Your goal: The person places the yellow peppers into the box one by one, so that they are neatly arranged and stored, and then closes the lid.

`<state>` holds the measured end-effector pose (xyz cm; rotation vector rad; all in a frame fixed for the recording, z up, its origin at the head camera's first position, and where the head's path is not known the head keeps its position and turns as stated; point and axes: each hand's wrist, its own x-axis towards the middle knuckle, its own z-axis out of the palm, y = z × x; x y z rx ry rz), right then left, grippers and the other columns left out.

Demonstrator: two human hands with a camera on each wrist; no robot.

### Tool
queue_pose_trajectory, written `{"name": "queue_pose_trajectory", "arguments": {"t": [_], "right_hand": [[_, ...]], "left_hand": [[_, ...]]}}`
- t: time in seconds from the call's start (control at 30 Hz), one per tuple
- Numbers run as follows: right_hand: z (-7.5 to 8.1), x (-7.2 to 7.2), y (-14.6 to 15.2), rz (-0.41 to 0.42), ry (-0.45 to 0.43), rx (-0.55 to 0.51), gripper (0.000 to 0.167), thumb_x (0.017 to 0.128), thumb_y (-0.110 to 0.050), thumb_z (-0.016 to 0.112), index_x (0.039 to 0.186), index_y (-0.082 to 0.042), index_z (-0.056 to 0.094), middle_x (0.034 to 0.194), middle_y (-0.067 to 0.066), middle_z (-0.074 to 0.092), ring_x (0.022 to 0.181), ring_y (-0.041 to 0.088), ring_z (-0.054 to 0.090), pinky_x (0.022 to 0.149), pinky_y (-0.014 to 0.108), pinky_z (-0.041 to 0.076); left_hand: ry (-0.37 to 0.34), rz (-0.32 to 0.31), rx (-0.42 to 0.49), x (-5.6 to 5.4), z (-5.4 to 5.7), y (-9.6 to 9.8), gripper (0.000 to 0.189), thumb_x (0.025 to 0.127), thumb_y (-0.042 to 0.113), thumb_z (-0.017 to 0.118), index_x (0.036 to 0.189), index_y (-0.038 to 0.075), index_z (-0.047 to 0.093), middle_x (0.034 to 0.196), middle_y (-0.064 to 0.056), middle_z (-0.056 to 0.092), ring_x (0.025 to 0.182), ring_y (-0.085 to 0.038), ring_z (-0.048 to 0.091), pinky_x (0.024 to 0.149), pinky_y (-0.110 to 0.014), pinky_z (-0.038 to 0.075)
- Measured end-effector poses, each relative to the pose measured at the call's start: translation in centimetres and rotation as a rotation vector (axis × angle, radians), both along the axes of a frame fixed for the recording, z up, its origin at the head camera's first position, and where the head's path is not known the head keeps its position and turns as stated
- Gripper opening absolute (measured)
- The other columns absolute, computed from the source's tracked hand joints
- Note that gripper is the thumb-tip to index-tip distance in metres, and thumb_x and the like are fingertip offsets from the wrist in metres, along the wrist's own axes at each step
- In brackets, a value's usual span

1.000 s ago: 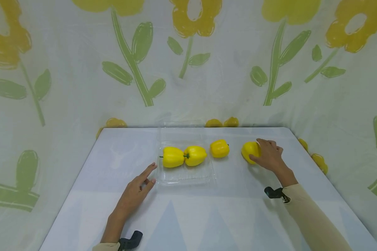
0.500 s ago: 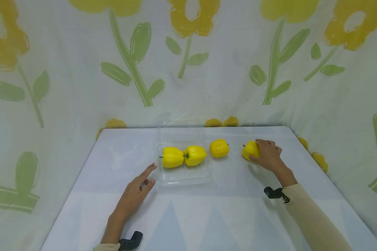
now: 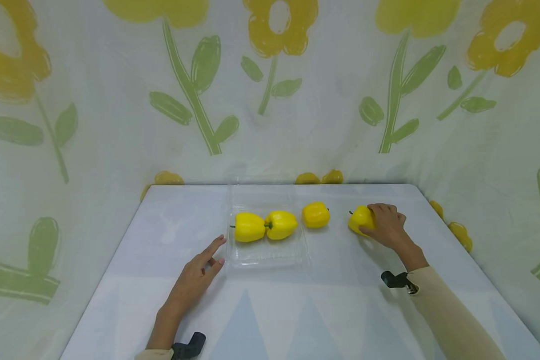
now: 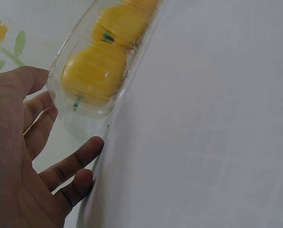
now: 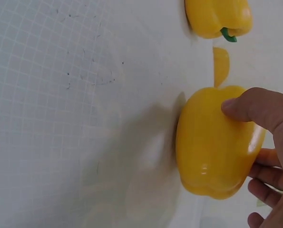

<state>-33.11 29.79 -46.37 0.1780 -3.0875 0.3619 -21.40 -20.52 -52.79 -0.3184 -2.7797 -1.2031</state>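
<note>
My right hand [image 3: 388, 226] grips a yellow bell pepper [image 5: 216, 147] at the right of the table, thumb on one side and fingers round the far side. Its green stem points left in the head view. My left hand [image 3: 195, 275] is at the left edge of a clear plastic box [image 3: 270, 259], fingers loosely spread, thumb and a fingertip right at its wall. Inside the box lie two yellow bell peppers, the left pepper [image 3: 249, 228] and the right pepper [image 3: 282, 225], their stems both toward the left.
Another yellow bell pepper [image 3: 316, 215] lies on the table just right of the box, stem to the right. The box's clear lid [image 3: 263, 192] stands open toward the back edge. A flower-printed cloth [image 3: 324, 125] hangs behind the white table [image 3: 342, 310].
The pepper in my right hand has turned, so that its green stem now shows on the left. My left hand and the other peppers stay in place.
</note>
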Motion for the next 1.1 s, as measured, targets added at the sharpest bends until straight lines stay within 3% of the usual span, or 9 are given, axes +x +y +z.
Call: {"name": "queue_pose_trajectory", "arguments": {"t": [0.5, 0.77, 1.1], "right_hand": [[0.4, 0.7, 0.3, 0.053, 0.054, -0.060, 0.072, 0.087, -0.033, 0.076, 0.139, 0.007, 0.047, 0.140, 0.031, 0.044, 0.127, 0.052, 0.029, 0.092, 0.068, 0.021], [1.2, 1.8, -0.2, 0.064, 0.075, -0.101, 0.071, 0.087, -0.032, 0.078, 0.139, 0.005, 0.047, 0.140, 0.030, 0.045, 0.127, 0.051, 0.030, 0.092, 0.068, 0.020], [1.9, 2.6, -0.8, 0.104, 0.125, -0.146, 0.067, 0.086, -0.029, 0.078, 0.137, 0.003, 0.049, 0.139, 0.027, 0.045, 0.128, 0.048, 0.030, 0.094, 0.067, 0.018]], "left_hand": [[-0.004, 0.021, -0.006, 0.1, 0.0, 0.1, 0.054, 0.103, 0.041, 0.055, 0.154, 0.039, 0.039, 0.151, 0.017, 0.044, 0.091, -0.013, 0.052, 0.073, -0.033, 0.045], [0.003, 0.015, -0.007, 0.1, 0.0, 0.1, 0.053, 0.103, 0.048, 0.051, 0.154, 0.040, 0.038, 0.154, 0.017, 0.040, 0.093, -0.012, 0.052, 0.073, -0.032, 0.045], [0.006, 0.007, 0.011, 0.1, 0.1, 0.2, 0.052, 0.104, 0.040, 0.054, 0.153, 0.039, 0.039, 0.153, 0.019, 0.041, 0.092, -0.013, 0.053, 0.073, -0.033, 0.045]]}}
